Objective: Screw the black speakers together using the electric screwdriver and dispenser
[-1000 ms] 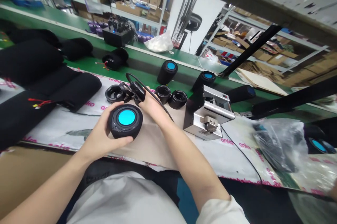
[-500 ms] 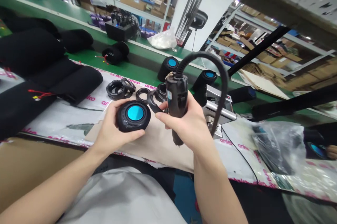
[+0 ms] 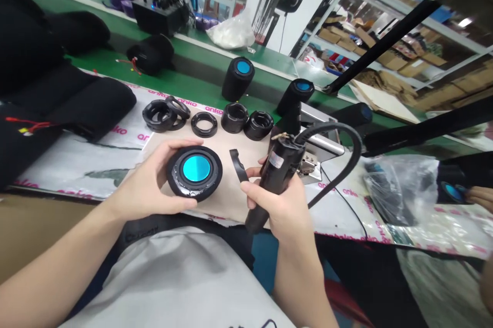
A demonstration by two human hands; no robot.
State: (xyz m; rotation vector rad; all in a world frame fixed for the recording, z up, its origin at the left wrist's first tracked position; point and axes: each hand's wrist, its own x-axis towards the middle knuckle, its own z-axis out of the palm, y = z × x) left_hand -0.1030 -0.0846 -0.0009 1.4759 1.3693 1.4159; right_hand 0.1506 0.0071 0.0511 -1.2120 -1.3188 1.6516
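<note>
My left hand (image 3: 150,184) is wrapped round the side of a black round speaker (image 3: 181,176) with a shiny blue disc on its upturned face. In my right hand (image 3: 285,205) is a thick black corded tool (image 3: 279,166), tilted, its cable looping out to the right. Between the thumb and a fingertip of that same hand a thin black ring (image 3: 239,166) is pinched, seen nearly edge-on, to the right of the speaker and apart from it. Loose black rings (image 3: 204,124) lie on the beige board (image 3: 219,194) behind the speaker.
Black cylinders (image 3: 96,102) with red wires lie at the left. Two upright blue-topped speakers (image 3: 236,79) stand behind the rings. A metal device (image 3: 323,148) sits right of the tool. At the far right are a plastic bag (image 3: 400,189) and another person's hand (image 3: 481,197).
The tool has tilted, and its top has moved right and down. The pinched ring has turned edge-on, apart from the rings on the board. The speaker's face is tipped more toward the camera.
</note>
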